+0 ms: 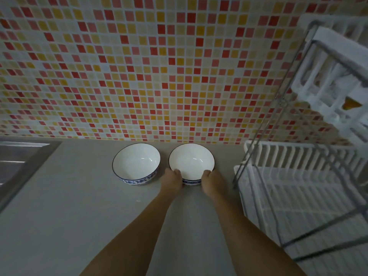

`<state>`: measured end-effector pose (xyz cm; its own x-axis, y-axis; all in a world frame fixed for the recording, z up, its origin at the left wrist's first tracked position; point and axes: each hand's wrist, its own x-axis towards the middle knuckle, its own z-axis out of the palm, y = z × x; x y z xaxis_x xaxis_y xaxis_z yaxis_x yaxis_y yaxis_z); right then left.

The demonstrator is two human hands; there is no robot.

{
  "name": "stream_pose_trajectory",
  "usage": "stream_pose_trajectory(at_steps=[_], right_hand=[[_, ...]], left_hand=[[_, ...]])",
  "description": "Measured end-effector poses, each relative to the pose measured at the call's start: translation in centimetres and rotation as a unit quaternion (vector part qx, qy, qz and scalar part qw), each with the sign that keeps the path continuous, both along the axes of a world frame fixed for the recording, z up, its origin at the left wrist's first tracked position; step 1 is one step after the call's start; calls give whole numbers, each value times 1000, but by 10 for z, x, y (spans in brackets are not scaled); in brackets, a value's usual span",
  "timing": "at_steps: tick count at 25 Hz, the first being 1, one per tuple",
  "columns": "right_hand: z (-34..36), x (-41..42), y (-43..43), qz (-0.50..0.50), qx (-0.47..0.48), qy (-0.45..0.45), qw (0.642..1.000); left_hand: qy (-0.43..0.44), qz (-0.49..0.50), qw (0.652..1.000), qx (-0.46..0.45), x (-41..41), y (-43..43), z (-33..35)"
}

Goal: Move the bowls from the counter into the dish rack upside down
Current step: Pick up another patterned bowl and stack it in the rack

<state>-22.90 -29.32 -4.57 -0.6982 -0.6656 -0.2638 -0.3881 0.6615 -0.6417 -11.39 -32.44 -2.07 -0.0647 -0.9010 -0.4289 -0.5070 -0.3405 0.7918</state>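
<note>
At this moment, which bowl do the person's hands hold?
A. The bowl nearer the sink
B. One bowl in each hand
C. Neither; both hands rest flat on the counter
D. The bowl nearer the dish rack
D. The left hand and right hand both grip the near rim of the right bowl, next to the dish rack; the left bowl sits untouched.

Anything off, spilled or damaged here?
Nothing stands out. Both bowls sit upright and look empty and whole on the counter: the left bowl untouched, the right bowl gripped at its near rim by the left hand and right hand. The rack holds no bowls yet.
</note>
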Motion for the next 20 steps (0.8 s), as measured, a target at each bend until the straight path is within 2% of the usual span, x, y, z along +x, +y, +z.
stream_pose_trajectory(at_steps=[6, 10, 13, 17, 20], right_hand=[[19, 18, 19, 1, -50, 27, 998], [79, 33, 52, 25, -102, 33, 994], [121, 47, 83, 62, -137, 17, 989], [178, 63, 98, 98, -200, 6, 975], [225, 75, 112, 137, -255, 17, 957]], left_hand=[[45, 18, 999, -17, 6, 13, 14], [95, 37, 993, -63, 24, 38, 56], [89, 45, 991, -92, 40, 58, 96], [72, 41, 981, -177, 59, 87, 159], [79, 62, 958, -268, 76, 116, 209]])
